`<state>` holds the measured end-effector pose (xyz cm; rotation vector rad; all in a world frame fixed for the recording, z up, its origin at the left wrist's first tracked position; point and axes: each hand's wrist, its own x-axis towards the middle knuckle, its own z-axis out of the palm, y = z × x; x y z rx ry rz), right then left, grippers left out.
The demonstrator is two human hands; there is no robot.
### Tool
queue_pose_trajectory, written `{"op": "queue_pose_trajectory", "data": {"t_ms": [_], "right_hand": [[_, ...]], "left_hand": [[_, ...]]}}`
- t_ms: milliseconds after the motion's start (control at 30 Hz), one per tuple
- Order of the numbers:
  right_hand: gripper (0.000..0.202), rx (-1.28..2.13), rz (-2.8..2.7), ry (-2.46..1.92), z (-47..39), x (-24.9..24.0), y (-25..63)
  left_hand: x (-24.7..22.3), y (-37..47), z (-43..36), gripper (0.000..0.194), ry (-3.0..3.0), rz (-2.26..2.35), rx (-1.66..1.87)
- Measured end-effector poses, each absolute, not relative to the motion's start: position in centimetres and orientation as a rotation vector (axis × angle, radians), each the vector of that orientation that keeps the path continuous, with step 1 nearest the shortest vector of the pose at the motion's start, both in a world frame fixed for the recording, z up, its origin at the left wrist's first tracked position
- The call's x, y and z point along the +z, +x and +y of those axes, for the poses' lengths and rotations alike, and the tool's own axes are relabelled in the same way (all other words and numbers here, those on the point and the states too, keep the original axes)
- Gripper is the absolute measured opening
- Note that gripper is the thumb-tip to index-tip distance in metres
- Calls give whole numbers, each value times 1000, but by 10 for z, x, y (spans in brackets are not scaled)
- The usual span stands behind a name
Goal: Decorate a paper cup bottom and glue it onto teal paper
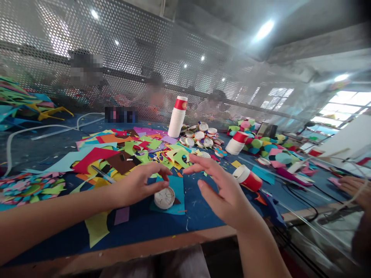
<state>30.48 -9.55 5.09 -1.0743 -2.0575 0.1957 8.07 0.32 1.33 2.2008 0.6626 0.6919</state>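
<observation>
A white round cup base (164,198) with thin lines on its face lies on a blue square of paper (179,193) near the table's front edge. A small brown scrap (177,201) shows beside it on the square. Over the base's upper left rim hovers my left hand (142,184), thumb and fingers curved but apart. Whether the thumb touches the rim I cannot tell. To the right of the square, my right hand (218,189) is raised with its fingers spread and holds nothing. A red and white paper cup (249,178) lies tipped beyond that hand.
Coloured paper scraps (121,160) cover the middle of the blue table. Behind them stand a tall stack of paper cups (177,117) and a heap of round cup bases (199,135). A blue glue gun (272,210) lies at the right edge. Another person's hand (355,191) is far right.
</observation>
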Motion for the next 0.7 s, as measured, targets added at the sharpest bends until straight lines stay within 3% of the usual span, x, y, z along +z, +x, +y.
{"op": "queue_pose_trajectory", "data": {"t_ms": [400,633,700], "right_hand": [[62,195,-2112,-975,-104,51,285],[60,249,-2027,-941,-113,50,291],[56,219,-1920,-949,-115,45,297]], "left_hand": [[40,88,-23,33,1731,760,807],[56,71,-24,27,1793,697,890],[60,62,-21,34,1854,713,981]]}}
